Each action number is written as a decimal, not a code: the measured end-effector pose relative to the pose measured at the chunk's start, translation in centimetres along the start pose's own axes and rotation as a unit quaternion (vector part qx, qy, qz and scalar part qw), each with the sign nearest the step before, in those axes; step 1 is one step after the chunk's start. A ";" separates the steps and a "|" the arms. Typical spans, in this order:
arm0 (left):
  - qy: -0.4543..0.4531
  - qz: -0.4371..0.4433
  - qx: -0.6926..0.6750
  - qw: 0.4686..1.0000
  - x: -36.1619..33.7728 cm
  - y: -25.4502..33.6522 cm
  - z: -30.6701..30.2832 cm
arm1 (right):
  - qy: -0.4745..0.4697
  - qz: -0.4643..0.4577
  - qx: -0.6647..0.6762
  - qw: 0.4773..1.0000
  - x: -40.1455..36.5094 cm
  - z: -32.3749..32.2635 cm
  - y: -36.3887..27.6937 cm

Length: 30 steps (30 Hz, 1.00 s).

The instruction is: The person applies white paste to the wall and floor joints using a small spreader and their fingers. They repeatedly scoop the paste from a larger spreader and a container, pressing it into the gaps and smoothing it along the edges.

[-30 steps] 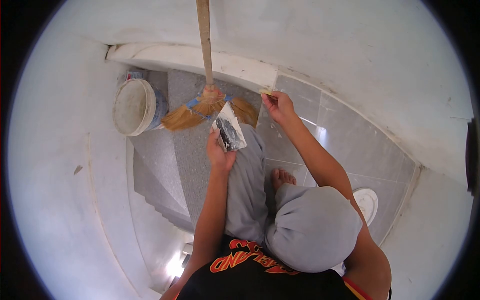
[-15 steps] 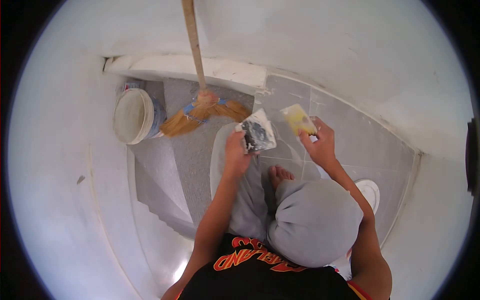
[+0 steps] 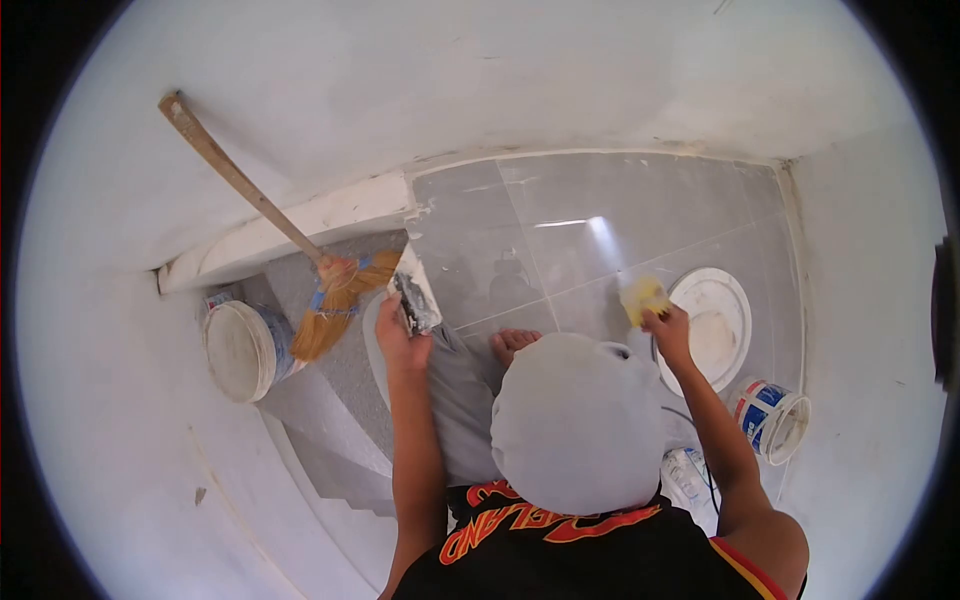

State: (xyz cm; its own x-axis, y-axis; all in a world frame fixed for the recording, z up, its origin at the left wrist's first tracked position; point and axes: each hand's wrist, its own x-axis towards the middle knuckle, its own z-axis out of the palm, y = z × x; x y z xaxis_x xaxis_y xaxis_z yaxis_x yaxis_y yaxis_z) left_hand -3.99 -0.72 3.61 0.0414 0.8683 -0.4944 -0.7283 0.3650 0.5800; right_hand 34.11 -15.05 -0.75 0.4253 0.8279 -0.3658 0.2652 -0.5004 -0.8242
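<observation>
Left hand (image 3: pixel 400 345) grip closed round smeared trowel (image 3: pixel 413 295); right hand (image 3: pixel 668 328) pinching yellow sponge (image 3: pixel 643 298) beside white lid (image 3: pixel 715 335); shirt (image 3: pixel 560 550) lettering ends "ELAND".

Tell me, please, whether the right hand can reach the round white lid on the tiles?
Probably yes: the right hand, holding a yellow tool, sits at the edge of the white lid, nothing between them.

Orange letters on a black shirt (image 3: pixel 600 560)

Across the shirt chest stands curved orange print; only the part "ELAND" can be read, the rest is hidden. The small can (image 3: pixel 772 420) and the white bucket (image 3: pixel 243 350) carry blue and red labels, but their words are too small to read.
</observation>
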 end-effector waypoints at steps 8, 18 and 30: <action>-0.006 0.012 -0.011 1.000 0.5 0.1 -0.6 | 0.223 0.262 0.459 0.819 -7.1 -4.4 9.4; -0.024 0.034 -0.011 0.999 0.5 -0.1 -1.5 | 0.222 0.218 0.467 0.827 -7.2 -4.4 7.9; -0.028 -0.020 0.129 0.991 2.2 -2.2 0.7 | 0.061 -0.074 0.061 0.994 -4.4 -2.5 2.7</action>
State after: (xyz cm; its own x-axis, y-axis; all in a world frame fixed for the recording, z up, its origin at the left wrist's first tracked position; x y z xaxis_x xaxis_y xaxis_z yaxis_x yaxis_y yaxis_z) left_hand -1.80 0.61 1.70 0.1095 0.8659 -0.4880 -0.5259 0.4671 0.7108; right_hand 35.13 -20.67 -0.32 0.4940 0.8489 -0.1880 0.2291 -0.3357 -0.9137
